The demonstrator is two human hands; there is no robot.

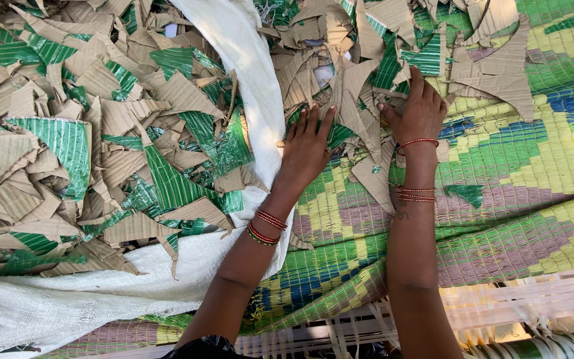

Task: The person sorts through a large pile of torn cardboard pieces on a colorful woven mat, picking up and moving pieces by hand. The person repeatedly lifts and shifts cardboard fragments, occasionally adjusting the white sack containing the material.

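We're mid-gather: left hand (305, 147) flat, fingers spread at the white sack (250, 80) edge, right hand (420, 113) beside it, fingers spread, pressing cardboard scraps (353, 93); next needs a sweep sackward.

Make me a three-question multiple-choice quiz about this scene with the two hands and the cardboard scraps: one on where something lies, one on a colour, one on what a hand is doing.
1. Where does the big heap of cardboard scraps lie?
A. on the white woven cloth
B. in a basket
C. on bare soil

2. What colour is the printed side of the scraps?
A. red
B. green
C. black

3. How is the left hand set?
A. closed in a fist
B. raised in the air
C. flat, fingers spread on the scraps

Answers: 1 A, the cloth shows under and around the heap. 2 B, green striped faces show among the brown ones. 3 C, the palm lies down at the cloth's edge, while the right hand touches scraps on the patterned mat.
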